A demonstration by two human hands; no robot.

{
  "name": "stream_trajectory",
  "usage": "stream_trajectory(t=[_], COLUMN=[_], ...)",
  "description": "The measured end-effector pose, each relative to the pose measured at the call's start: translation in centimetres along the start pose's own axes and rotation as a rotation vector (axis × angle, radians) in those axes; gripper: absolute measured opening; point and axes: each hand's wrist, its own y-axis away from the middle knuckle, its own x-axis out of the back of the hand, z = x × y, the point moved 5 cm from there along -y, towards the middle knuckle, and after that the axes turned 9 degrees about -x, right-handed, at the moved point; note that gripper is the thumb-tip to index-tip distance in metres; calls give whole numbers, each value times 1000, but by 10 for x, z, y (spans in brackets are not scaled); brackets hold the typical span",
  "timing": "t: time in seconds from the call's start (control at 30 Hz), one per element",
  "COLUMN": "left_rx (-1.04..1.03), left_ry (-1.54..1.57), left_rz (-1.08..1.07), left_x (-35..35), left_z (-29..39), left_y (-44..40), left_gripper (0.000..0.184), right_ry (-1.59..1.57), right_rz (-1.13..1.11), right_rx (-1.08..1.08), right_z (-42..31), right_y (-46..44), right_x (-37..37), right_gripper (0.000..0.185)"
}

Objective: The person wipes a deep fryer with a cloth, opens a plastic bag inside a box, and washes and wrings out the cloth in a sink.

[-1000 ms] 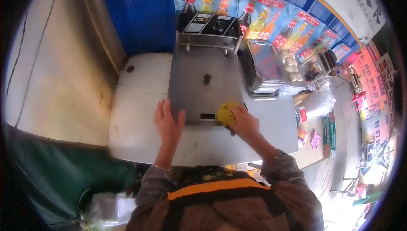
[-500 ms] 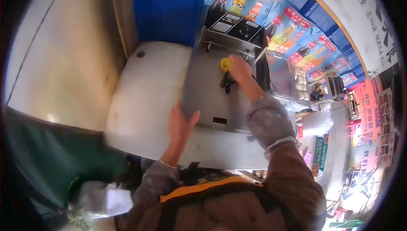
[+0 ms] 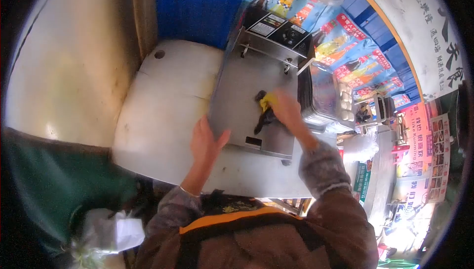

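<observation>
A steel appliance [image 3: 237, 98] with a flat top, a small knob and a rectangular slot near its front edge stands on the white counter [image 3: 163, 106]. My right hand [image 3: 286, 110] is closed on a yellow cloth [image 3: 268, 101], which lies against the flat top beside the knob. Something dark, a shadow or reflection, shows below the cloth. At the appliance's left front edge is my left hand [image 3: 206, 140], thumb and fingers apart, holding nothing.
Stacked trays [image 3: 318, 91] stand right of the appliance, with white rounded items [image 3: 345, 102] in a container beyond. Behind is a black control panel [image 3: 281, 31]. A white bag [image 3: 116, 232] is at the lower left, near a green cover [image 3: 59, 185].
Since a second ago, my right hand has carried the cloth from the front edge up across the flat top, then partway back toward the front. The whole view has shifted and tilted.
</observation>
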Motion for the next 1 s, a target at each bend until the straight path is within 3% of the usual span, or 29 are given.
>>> stream_trajectory(t=[0.2, 0.3, 0.4, 0.5, 0.67, 0.77, 0.9, 1.0], left_rx=[4, -25, -50, -47, -24, 18, 11, 5], left_ry=[4, -17, -6, -19, -5, 47, 32, 23], left_rz=[58, 92, 68, 46, 42, 23, 69, 69], left_x=[-2, 3, 2, 2, 1, 6, 5, 2], left_z=[2, 3, 3, -1, -1, 2, -2, -3], left_y=[3, 2, 1, 2, 2, 1, 0, 3], left_gripper=[73, 73, 72, 71, 70, 71, 71, 71], right_ry=[-76, -106, -89, -4, -2, -42, 14, 135], right_rz=[89, 163, -54, -52, 165, 40, 98, -27], right_rx=[-26, 179, 30, 110, 125, 145, 341, 153], right_z=[1, 13, 28, 15, -59, -46, 39, 44], right_y=[5, 58, 98, 77, 21, 26, 76, 76], right_x=[5, -3, -1, -6, -17, -16, -1, 8], right_gripper=[40, 38, 34, 30, 27, 28, 32, 30])
